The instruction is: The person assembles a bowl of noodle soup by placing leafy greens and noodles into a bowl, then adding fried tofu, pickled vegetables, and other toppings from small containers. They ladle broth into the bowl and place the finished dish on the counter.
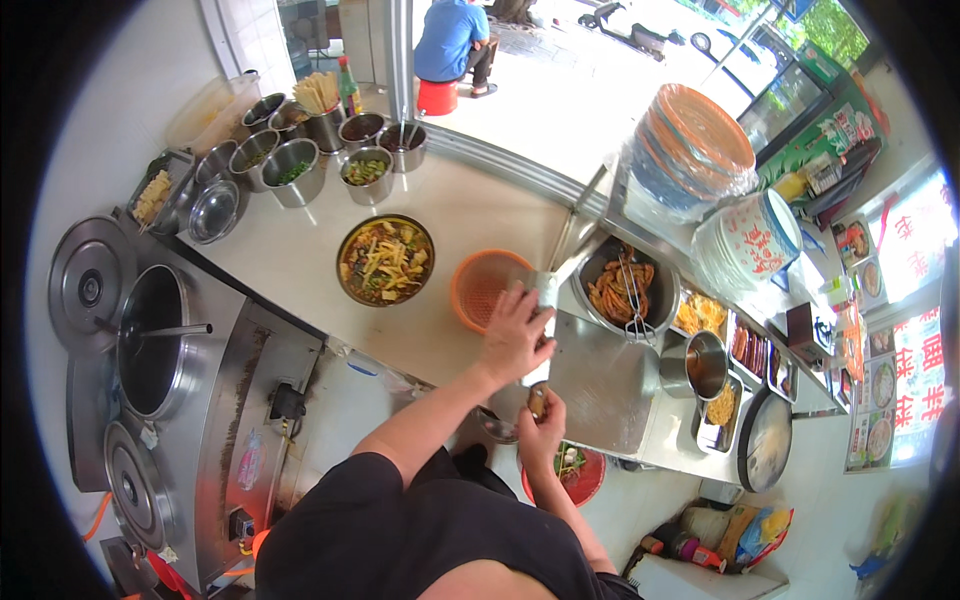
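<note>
A cleaver [541, 372] with a broad bright blade and a brown handle is held over the counter's front edge. Around its handle end my right hand [541, 440] is closed. My left hand [515, 338] lies across the blade, fingers stretched out and somewhat apart; its far fingertips are partly lost in the glare. Just left of the blade sits an orange plastic basket [478, 285], partly covered by my left hand. To the right lies a bare metal sheet [600, 385]. Further left stands a dark-rimmed bowl of mixed food topped with yellow strips [386, 262].
Steel pots with chopped greens [291, 172] line the back left. A deep pot [153, 340] stands at far left. On the right are a pan of browned meat with tongs [620, 290], food trays [755, 350] and wrapped bowl stacks [690, 140]. A red basin [580, 478] sits below the counter.
</note>
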Demonstrator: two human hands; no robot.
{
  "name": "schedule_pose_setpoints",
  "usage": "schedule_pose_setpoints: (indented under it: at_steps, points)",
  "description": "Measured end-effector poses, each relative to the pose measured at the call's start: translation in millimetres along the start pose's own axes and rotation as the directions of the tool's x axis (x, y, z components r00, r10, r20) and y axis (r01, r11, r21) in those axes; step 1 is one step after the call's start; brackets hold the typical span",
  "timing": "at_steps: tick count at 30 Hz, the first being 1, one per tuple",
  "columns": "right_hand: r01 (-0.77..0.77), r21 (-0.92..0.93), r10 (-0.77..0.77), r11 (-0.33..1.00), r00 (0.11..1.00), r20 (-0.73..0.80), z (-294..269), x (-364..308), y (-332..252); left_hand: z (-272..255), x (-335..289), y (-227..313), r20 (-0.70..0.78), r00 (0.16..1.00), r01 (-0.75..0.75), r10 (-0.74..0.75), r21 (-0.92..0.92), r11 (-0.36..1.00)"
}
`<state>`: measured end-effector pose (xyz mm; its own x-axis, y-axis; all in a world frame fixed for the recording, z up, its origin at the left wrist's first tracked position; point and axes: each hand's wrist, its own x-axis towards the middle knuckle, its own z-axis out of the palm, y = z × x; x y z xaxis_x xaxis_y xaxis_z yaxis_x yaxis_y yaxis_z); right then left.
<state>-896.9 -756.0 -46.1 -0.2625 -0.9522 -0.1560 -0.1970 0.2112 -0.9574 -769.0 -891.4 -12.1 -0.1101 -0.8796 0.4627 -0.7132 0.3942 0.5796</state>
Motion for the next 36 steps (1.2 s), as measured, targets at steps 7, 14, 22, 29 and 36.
schedule_pose_setpoints:
  at_steps: [7,14,22,29,36]
  points:
    - [0.06,-0.065,-0.046,0.996,0.978,0.202,152,41,-48,-84,14,-148,-0.117,0.989,0.111,-0.088,0.206,0.972]
    - [0.236,-0.291,-0.188,0.927,0.965,0.184,221,62,-54,-108,-5,-249,-0.023,0.971,0.235,-0.237,0.246,0.94]
    - [0.229,-0.206,-0.214,0.951,0.972,0.091,212,73,-81,-144,-68,-262,-0.372,0.801,0.529,-0.47,0.069,0.846]
    - [0.067,0.049,-0.068,0.997,0.997,0.029,186,56,-85,-101,-119,-231,0.057,0.497,0.72,-0.866,-0.585,0.374]
    - [0.106,0.089,-0.098,0.99,0.991,-0.091,93,7,-24,-75,-95,-246,0.088,0.438,0.634,-0.895,-0.736,0.238]
